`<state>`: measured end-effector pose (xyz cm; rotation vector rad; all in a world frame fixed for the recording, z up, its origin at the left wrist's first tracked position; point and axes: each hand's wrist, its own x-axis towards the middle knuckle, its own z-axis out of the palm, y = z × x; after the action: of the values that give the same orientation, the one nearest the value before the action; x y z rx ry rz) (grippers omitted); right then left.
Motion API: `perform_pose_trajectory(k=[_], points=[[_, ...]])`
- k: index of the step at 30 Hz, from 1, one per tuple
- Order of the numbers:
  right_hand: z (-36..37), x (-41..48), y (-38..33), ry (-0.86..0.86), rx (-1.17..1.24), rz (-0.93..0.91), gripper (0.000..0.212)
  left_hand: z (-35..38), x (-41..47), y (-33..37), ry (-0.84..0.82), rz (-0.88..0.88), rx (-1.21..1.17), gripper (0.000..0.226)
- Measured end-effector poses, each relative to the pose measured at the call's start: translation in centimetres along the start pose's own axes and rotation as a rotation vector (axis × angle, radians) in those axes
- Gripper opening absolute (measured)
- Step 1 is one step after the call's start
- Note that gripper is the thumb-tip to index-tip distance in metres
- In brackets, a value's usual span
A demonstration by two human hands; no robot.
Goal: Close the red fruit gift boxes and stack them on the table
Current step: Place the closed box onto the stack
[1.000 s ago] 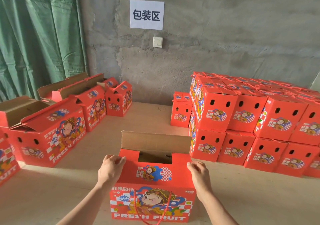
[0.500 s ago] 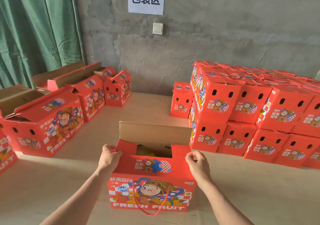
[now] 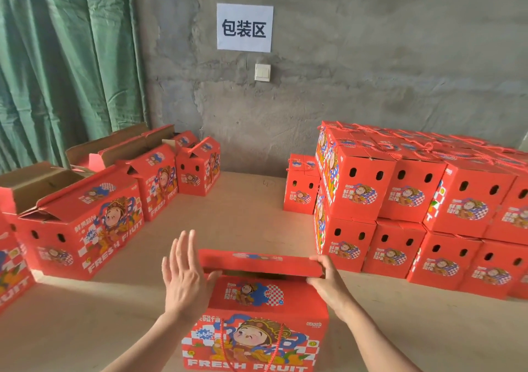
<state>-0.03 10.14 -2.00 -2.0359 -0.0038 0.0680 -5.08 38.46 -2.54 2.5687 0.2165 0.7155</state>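
Red gift box [image 3: 257, 308] sits near-centre on the tabletop [image 3: 243, 214]. Its far flap [image 3: 257, 263], upright a second ago, now lies almost flat. The right grip [image 3: 328, 283] pinches its end, the left grip [image 3: 185, 277] is spread wide. Nearly closed, I reckon.

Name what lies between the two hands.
The head view shows the front red box and its far flap, between the open left hand and the right hand gripping the flap.

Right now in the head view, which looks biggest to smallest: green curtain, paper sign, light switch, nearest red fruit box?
1. green curtain
2. nearest red fruit box (closest to the camera, so it looks extra big)
3. paper sign
4. light switch
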Motion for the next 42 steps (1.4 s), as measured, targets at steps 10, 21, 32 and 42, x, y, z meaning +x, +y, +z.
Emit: perform_pose_trajectory(k=[10,21,32,42], points=[[-3.0,0.6,0.5,-0.205,-0.275,-0.100,0.049,0.6,5.3,2.9,-0.641,0.343,0.392,0.085],[-3.0,1.5,-1.2,-0.369,-0.892,-0.353,0.047,1.4,7.9,1.7,-0.756,0.543,0.437,0.106],[-2.4,1.7,-0.5,-0.355,-0.877,-0.361,0.046,2.0,7.7,1.2,-0.712,0.556,0.426,0.109],[-2.0,1.0,-1.0,-0.347,-0.856,-0.328,0.044,2.2,6.8,5.4,-0.729,0.364,0.531,0.094]])
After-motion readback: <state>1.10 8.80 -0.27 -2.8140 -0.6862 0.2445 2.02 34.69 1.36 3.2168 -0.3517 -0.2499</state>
